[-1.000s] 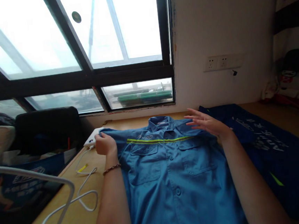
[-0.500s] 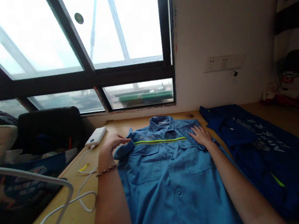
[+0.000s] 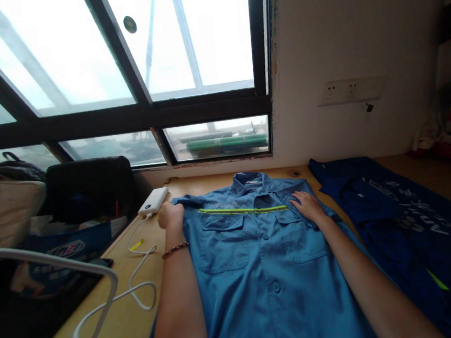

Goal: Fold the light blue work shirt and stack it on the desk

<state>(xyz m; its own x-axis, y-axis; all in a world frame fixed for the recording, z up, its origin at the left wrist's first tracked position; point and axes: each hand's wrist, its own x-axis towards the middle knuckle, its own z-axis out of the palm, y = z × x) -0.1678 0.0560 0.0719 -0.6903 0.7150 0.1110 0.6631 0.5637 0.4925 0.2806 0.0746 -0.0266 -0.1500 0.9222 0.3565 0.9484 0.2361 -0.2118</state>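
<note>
Grip of left hand curled, holding shirt; right hand spread palm-down on it.

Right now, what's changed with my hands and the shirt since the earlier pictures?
Your right hand has come down from the air onto the shirt. Your left hand, bent by the folded sleeve half a second ago, now looks closed on its edge, and that sleeve is spread leftward. The power bank, white cable and dark blue clothes stayed put.
</note>
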